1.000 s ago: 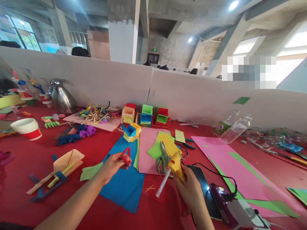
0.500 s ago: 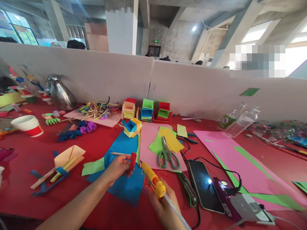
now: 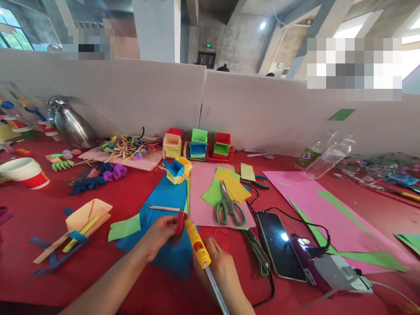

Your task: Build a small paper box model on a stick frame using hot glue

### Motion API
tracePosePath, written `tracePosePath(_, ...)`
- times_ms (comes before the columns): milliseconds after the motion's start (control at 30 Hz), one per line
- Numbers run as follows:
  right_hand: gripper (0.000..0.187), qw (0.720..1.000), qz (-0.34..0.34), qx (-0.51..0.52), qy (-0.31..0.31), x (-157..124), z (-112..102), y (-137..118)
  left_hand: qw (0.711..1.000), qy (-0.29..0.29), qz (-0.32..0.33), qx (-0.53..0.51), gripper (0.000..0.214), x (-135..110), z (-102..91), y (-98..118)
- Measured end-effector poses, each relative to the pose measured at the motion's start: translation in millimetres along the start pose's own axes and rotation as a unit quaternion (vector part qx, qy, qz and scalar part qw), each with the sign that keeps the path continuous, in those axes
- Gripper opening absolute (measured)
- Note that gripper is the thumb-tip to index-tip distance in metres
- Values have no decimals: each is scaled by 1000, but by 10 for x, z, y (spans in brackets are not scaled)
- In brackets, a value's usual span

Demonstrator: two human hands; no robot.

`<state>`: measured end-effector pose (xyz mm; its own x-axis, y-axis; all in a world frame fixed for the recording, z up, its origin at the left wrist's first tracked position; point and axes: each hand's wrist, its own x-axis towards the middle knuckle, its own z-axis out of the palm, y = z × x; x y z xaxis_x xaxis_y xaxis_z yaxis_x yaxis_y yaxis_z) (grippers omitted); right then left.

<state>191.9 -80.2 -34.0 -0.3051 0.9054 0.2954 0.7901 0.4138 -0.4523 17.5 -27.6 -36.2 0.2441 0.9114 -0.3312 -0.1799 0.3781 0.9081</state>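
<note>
My left hand [image 3: 160,236] pinches a small red strip [image 3: 180,223], perhaps folded paper, upright between thumb and fingers. My right hand [image 3: 220,264] is wrapped round a yellow hot glue gun [image 3: 197,240], and a clear glue stick [image 3: 215,284] juts from its back. The gun's nozzle end is at the red strip; whether they touch I cannot tell. Just beyond the strip lies a thin wooden stick [image 3: 166,208] over blue paper [image 3: 164,188]. A folded blue and yellow paper piece [image 3: 177,170] stands farther back.
Green-handled scissors [image 3: 226,205] lie on pink and yellow paper. A box cutter [image 3: 258,251], a phone [image 3: 280,245] and a power strip [image 3: 343,273] with cables are on the right. A peach paper piece [image 3: 88,216] sits left; a steel jug [image 3: 70,122] stands behind.
The glue gun has moved up and left, bringing its nozzle from beside the red strip to its edge. The view has shifted slightly; my left hand still grips the strip.
</note>
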Motion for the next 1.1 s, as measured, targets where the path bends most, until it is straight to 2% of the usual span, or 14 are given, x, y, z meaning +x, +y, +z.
tracePosePath(267,4,999,2,-44,-3,10,76,15,1000,-2,3,3,24,-10,-13,0)
tracePosePath(467,4,999,-2,-40,20,-9,106,42,1000,8,-7,4,27,-16,-11,16)
tracePosePath(867,10,999,18,-27,12,-18,99,25,1000,0,-5,9,31,-22,-21,2)
tracePosePath(1100,10,999,20,-41,11,-29,94,39,1000,18,-13,1,31,-39,-6,39)
